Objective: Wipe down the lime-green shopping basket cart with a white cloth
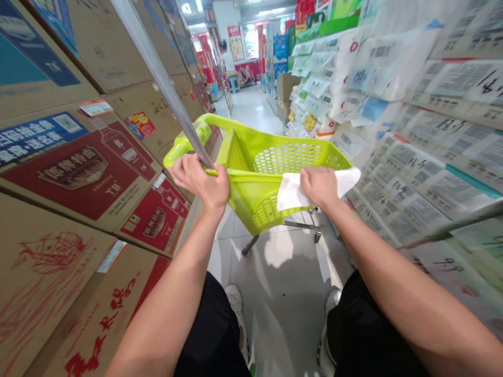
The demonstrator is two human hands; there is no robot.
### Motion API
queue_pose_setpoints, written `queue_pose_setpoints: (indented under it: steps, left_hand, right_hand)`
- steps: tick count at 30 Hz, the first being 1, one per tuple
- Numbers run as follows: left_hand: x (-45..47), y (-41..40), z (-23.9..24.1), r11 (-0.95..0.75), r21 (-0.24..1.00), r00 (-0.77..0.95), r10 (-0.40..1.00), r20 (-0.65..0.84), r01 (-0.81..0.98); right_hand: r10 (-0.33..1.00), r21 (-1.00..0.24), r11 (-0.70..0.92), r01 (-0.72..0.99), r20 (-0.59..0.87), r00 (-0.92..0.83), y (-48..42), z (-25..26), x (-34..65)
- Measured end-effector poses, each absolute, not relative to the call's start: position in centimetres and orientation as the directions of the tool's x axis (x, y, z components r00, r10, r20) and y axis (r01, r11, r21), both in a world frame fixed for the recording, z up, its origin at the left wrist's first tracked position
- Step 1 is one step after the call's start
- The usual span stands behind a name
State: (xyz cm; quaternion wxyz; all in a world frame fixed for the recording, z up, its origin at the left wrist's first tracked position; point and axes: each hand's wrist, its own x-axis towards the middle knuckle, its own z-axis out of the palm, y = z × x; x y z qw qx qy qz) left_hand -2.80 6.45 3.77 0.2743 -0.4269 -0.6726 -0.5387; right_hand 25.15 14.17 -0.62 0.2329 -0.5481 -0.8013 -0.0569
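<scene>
A lime-green plastic shopping cart [243,180] stands sideways in front of me, its perforated basket on metal legs with casters. My left hand [202,178] is closed over the near rim at the handle end, right at the foot of a slanting grey metal pole [165,94]. My right hand [320,184] is closed on a white cloth [288,191] and presses it to the near rim towards the other end. Part of the cloth is draped over the outer side wall, and some sticks out right of my knuckles. The basket's floor is mostly hidden.
Stacked cardboard cartons [74,173] rise close on the left. Shelves of white packaged goods [424,173] with handwritten prices line the right. A tiled aisle [255,104] runs ahead to a person [226,57] by a blue stool [234,84]. My shoes [236,303] flank the floor below.
</scene>
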Motion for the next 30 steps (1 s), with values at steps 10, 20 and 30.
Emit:
queue_pose_setpoints:
  steps: [10, 20, 30]
  left_hand:
    - [-4.6, 5.8, 3.9, 0.045, 0.453, -0.442, 0.322, 0.837, 0.89]
    - [-3.2, 5.2, 3.9, 0.038, 0.496, -0.477, 0.347, 0.808, 0.867]
    - [-1.4, 7.2, 3.5, 0.003, 0.451, -0.422, 0.359, 0.833, 0.893]
  right_hand:
    - [0.747, -0.181, 0.642, 0.745, 0.366, -0.555, 11.1, 2.4, 18.2]
    - [0.961, -0.13, 0.277, 0.952, 0.028, -0.276, 15.2, 2.8, 23.0]
    - [0.796, -0.201, 0.52, 0.83, 0.467, -0.386, 12.0, 3.5, 19.3]
